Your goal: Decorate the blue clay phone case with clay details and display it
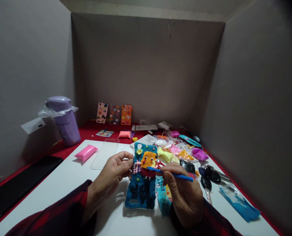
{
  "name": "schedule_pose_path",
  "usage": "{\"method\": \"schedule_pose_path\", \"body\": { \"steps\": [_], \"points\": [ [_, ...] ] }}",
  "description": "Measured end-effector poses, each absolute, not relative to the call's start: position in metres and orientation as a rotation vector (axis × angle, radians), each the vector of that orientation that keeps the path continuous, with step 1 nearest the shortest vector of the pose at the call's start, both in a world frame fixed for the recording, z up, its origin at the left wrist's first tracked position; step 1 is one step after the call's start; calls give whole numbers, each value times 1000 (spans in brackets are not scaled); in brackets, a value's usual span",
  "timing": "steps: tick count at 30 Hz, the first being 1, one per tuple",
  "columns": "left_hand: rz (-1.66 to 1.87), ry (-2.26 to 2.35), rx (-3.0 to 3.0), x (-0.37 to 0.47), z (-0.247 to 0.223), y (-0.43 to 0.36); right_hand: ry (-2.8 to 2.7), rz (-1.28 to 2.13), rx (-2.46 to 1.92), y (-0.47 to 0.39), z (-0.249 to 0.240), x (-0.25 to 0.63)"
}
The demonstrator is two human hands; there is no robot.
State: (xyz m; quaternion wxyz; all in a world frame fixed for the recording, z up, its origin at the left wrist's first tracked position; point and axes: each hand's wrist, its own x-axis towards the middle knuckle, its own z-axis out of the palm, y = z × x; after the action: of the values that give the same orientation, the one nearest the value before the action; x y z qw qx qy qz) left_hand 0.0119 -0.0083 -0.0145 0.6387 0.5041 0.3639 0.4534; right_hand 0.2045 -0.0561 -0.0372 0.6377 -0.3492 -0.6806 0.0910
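Note:
A phone case (139, 193) covered in dark blue clay stands tilted up above the white board, with an orange face, a dark red patch and a small pink lattice on it. My left hand (110, 173) pinches its left edge between thumb and fingers. In my right hand (184, 193) is a blue modelling tool (182, 177), closed between thumb and fingers. The tool's tip touches or nearly touches the lower part of the orange face (149, 159). Behind the case, a clear phone case (105, 154) lies flat on the board.
A pink clay packet (86, 153) lies left on the white board (69, 183). Several colourful packets (165, 154), scissors (217, 173) and a blue wrapper (240, 201) occupy the right. A purple tumbler (64, 121) stands back left, and decorated cases (126, 114) lean at the back.

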Motion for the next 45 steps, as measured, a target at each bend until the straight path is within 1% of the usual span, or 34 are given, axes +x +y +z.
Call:
{"method": "schedule_pose_path", "body": {
  "steps": [29, 35, 45],
  "points": [
    [1034, 809, 1158, 11, -19, -7, -1565, 109, -823, -57, -32, 203],
    [1026, 820, 1148, 12, -14, -9, -1567, 129, -825, -56, -32, 204],
    [1037, 808, 1138, 11, -18, -7, -1574, 143, -826, -56, -33, 204]
  ]
}}
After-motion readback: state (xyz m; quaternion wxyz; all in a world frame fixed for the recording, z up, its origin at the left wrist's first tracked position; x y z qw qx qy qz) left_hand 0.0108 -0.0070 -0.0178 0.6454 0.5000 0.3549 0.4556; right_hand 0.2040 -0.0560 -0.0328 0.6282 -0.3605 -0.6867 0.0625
